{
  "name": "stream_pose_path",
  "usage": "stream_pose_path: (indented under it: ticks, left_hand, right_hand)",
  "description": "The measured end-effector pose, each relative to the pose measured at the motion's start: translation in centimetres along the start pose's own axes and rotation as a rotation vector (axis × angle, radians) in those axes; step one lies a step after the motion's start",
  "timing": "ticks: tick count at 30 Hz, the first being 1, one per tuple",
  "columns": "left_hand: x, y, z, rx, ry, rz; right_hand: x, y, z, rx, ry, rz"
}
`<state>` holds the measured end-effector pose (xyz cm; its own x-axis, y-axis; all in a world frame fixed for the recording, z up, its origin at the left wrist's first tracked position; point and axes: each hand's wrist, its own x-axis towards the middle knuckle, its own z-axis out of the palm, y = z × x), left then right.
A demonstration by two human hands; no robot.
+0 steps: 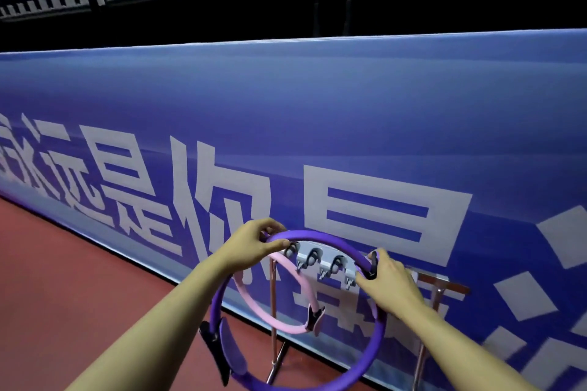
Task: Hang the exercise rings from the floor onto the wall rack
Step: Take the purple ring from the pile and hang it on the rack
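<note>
I hold a purple exercise ring (333, 238) in both hands, in front of the rack. My left hand (251, 244) grips its upper left rim, thumb on top. My right hand (387, 282) grips the right rim at a dark handle pad. A second dark pad sits on the ring's lower left. Seen through the purple ring, a white hook rack (320, 260) with several metal hooks stands on thin metal legs. A pink ring (282, 317) hangs from the leftmost hook, partly hidden behind my left hand.
A long blue banner wall (317, 124) with large white characters runs behind the rack. Red floor (63, 279) spreads to the left and below. The stand's metal legs (274, 343) reach the floor near the wall base. Dark railings and seating lie above the wall.
</note>
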<state>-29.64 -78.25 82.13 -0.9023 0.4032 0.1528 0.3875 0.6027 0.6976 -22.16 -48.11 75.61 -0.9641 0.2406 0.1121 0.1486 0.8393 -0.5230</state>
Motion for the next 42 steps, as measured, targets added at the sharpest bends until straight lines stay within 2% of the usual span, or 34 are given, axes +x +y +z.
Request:
stream_pose_path:
  ticks: [12, 19, 23, 32, 37, 42]
  left_hand:
    - [8.7, -9.0, 1.4, -0.113, -0.294, 0.047]
    - [13.2, -12.5, 1.3, -0.104, -0.375, 0.124]
    - [14.7, -14.3, 1.7, -0.072, -0.429, 0.152]
    - [16.1, -16.7, 5.5, 0.058, -0.545, 0.216]
    - [16.8, -18.5, 7.1, 0.112, -0.604, 0.154]
    - [17.6, -19.2, 8.5, 0.213, -0.600, 0.171]
  right_hand:
    - [3.8, -1.3, 5.6, -0.126, -0.206, 0.217]
    - [6.1, -2.2, 7.7, -0.253, -0.259, 0.296]
    - [7.1, -3.3, 9.0, -0.260, -0.233, 0.278]
    - [9.7, -7.9, 13.2, -0.204, -0.222, 0.110]
    - [10.5, -7.7, 15.6, -0.188, -0.243, 0.140]
    - [11.2, -6.9, 17.4, -0.158, -0.252, 0.200]
